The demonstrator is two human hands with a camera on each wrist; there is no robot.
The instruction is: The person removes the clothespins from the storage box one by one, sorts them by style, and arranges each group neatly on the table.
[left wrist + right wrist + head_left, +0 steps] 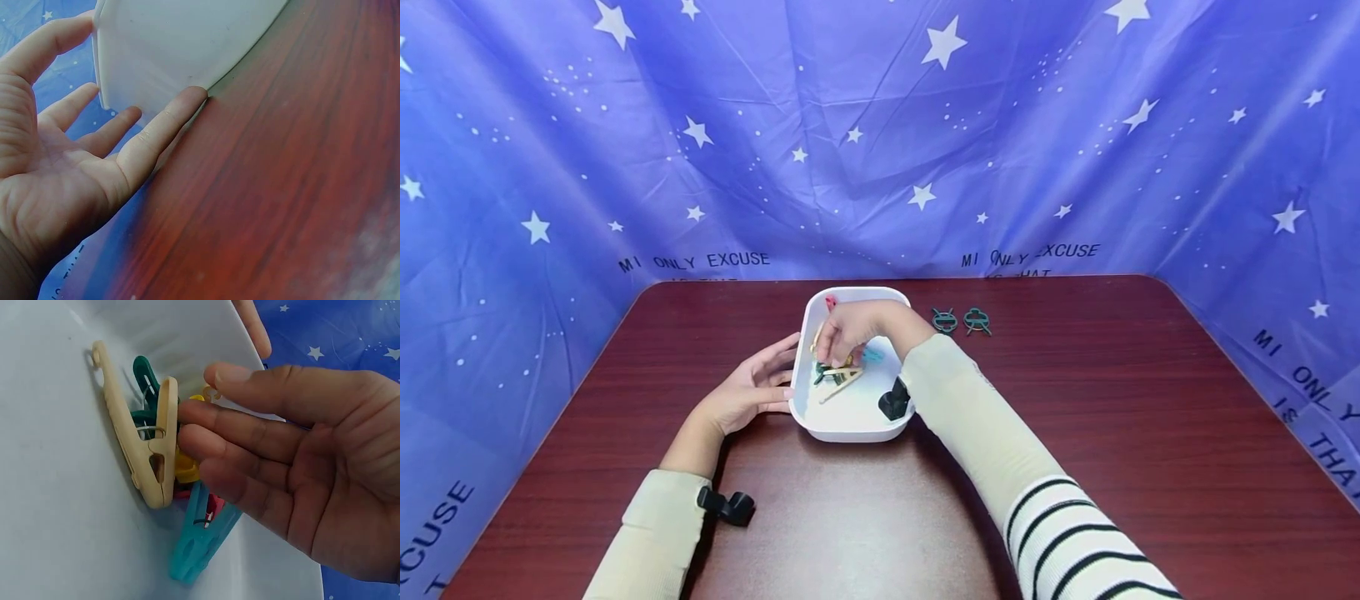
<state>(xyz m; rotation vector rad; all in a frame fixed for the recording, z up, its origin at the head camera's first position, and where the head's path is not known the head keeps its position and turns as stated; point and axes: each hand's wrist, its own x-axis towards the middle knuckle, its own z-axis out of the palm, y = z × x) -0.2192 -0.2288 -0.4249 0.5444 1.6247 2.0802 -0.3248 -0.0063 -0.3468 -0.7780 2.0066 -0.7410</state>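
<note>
A white plastic basin (850,435) stands on the table with clothespins inside. My left hand (748,390) touches its left wall with spread fingers, two of them along the side in the left wrist view. Inside the basin, my right hand (294,450) reaches down over the pile, thumb apart from the fingers and nothing visibly held. Its fingertips are right at a large beige clothespin (154,487). Close around lie a dark green clothespin (145,372), a yellow one (186,470), a light blue one (189,553) and a red one (215,505), partly hidden by the hand.
Two dark green clips, one nearer (944,320) and one farther right (977,321), lie on the dark red wooden table (1112,400) beyond the basin's right side. A blue star-printed curtain (850,167) hangs behind the table's back edge.
</note>
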